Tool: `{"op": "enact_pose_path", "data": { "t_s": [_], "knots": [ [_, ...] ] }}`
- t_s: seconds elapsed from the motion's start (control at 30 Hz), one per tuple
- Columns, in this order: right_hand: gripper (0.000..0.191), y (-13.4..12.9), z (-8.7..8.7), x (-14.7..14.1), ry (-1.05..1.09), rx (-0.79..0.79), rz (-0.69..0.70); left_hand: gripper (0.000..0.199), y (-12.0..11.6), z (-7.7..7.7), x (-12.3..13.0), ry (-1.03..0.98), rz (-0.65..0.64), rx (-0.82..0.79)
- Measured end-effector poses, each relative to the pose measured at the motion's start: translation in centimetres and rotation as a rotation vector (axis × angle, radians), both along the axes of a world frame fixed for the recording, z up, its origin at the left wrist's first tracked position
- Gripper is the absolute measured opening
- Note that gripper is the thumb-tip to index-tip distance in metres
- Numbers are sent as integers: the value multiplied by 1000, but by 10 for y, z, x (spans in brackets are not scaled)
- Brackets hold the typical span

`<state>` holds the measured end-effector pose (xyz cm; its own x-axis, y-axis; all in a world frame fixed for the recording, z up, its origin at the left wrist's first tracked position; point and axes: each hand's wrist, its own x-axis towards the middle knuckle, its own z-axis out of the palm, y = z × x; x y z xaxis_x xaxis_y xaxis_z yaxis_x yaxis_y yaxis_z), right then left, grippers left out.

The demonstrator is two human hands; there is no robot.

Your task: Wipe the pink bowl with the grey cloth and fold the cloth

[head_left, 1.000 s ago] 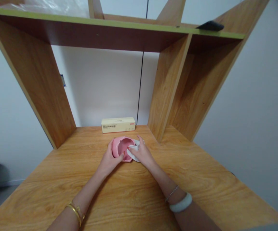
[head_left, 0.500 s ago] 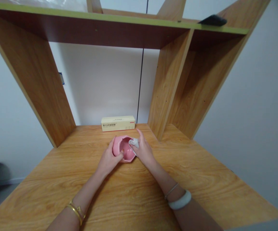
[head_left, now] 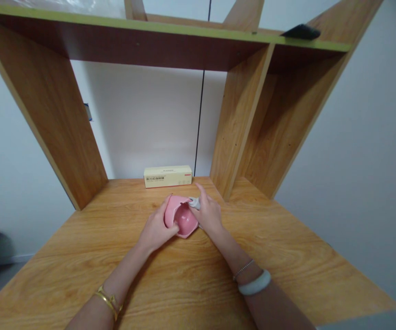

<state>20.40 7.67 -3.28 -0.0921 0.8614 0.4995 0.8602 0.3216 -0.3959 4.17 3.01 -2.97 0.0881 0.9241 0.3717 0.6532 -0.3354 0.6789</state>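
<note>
A person's two bare hands meet over a wood-grained surface [head_left: 184,288], seen here from above their forearms. Between them, near the middle of the surface, is a glossy pink bowl [head_left: 188,221], tipped so that its hollow faces the person; its rim is angular rather than round. I cannot tell whether its underside touches the wood.

The left hand [head_left: 157,228] has the bowl's left side in its grip, thumb hooked inside over the rim and fingers curved around the outside, so the wall is pinched between them. The right hand [head_left: 209,214] bunches a whitish cloth [head_left: 194,203] in its grip, pressing it at the bowl's right edge; the thumb is partly hidden there, and one finger points up and away from the bowl.

Gold bracelets [head_left: 108,302] circle the left forearm; a thin silver chain [head_left: 243,270] and a thick pale bangle [head_left: 255,283] (it looks smooth and slightly greenish) circle the right.

Beyond the hands, at the back of the surface, lies a long cream box [head_left: 168,177] with dark printed characters. Above runs a wooden shelf [head_left: 170,30] with a yellow-green edge, bearing clear plastic [head_left: 91,7] at left and a flat black object [head_left: 301,32] at right.
</note>
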Motion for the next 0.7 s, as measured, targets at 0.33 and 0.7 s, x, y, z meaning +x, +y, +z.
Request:
{"op": "enact_pose_path", "data": {
  "t_s": [0.33, 0.7],
  "knots": [
    [60, 4, -16, -7, 493, -105, 64, 90, 4, -11, 3, -311, -79, 40],
    [72, -2, -4, -6, 344, -53, -63, 71, -4, -2, 4, -56, 46, 34]
  ]
}}
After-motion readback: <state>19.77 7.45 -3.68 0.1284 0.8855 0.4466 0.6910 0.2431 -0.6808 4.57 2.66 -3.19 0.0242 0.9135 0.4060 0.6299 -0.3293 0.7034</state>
